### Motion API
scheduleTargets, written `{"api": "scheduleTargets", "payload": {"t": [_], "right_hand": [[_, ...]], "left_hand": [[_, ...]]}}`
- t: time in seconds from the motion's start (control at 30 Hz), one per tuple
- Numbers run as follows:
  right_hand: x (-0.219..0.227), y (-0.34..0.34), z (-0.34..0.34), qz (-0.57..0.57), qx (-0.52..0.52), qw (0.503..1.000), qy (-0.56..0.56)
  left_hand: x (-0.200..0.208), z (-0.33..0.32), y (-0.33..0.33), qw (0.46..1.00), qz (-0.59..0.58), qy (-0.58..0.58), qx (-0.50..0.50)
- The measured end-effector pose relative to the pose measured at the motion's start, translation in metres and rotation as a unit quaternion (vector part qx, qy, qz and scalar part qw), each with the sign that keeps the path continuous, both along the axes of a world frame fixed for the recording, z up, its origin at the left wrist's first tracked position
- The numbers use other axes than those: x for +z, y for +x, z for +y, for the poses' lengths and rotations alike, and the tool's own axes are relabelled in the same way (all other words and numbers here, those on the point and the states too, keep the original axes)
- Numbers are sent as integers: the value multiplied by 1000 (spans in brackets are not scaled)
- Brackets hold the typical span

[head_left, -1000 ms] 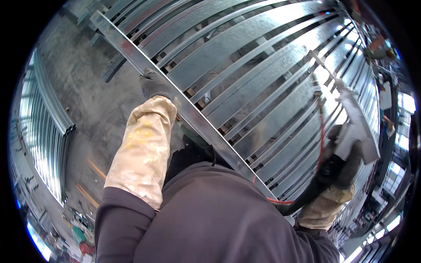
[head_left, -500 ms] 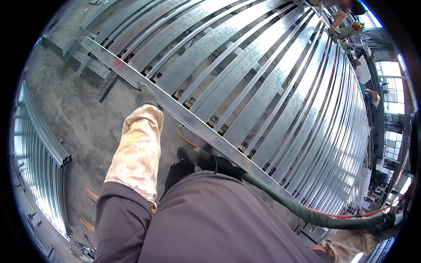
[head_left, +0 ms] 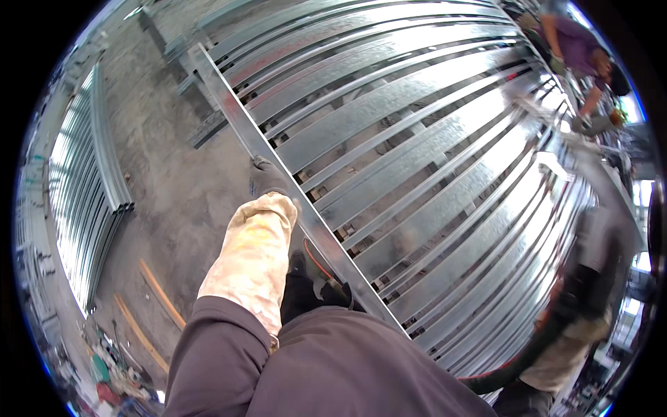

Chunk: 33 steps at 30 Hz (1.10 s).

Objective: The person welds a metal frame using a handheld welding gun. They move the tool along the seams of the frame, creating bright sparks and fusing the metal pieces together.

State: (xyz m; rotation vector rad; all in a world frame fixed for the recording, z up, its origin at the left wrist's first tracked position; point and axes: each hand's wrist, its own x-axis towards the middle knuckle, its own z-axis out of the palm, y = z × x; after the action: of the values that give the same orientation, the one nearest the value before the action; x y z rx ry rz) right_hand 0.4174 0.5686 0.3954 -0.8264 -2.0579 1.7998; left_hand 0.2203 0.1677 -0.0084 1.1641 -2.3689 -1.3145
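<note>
My left hand (head_left: 271,176), in a dark grey glove below a tan sleeve, is closed at the outer edge of a long metal rail (head_left: 323,243). That rail borders a large frame of parallel galvanised steel bars (head_left: 406,94). At the right, my right hand (head_left: 590,278) is badly smeared by motion, its arm in a tan sleeve. It appears closed around a gun-shaped tool (head_left: 597,229), also blurred, which reaches over the bars. A thick dark hose (head_left: 535,354) with a red line along it runs to this tool. The tool's tip is not sharp enough to make out.
Across the frame, a person in a purple top (head_left: 580,52) bends over its far edge. A stack of curved-looking metal profiles (head_left: 108,149) lies on the floor at left. Nearer are two wooden strips (head_left: 163,295). A steel support (head_left: 208,128) juts out under the frame.
My right hand and the tool have swung up and forward over the bars, drawing the hose along. My view has turned, while my left hand stays at the rail.
</note>
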Motion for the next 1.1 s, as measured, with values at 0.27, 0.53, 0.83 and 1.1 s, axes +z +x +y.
{"api": "scheduleTargets", "payload": {"t": [0.27, 0.53, 0.83, 1.1], "right_hand": [[-192, -154, -99, -209, 352, 881, -238], [-248, -195, -150, -207, 440, 834, -262], [-256, -201, -158, -215, 450, 830, -251], [-254, -201, -161, -208, 460, 829, -242]], "left_hand": [[19, -4, 8, 996, -64, -66, -8], [37, 0, 10, 993, -55, -107, 17], [20, -9, 9, 996, -22, -82, 3], [28, -5, 9, 997, -17, -71, 4]]}}
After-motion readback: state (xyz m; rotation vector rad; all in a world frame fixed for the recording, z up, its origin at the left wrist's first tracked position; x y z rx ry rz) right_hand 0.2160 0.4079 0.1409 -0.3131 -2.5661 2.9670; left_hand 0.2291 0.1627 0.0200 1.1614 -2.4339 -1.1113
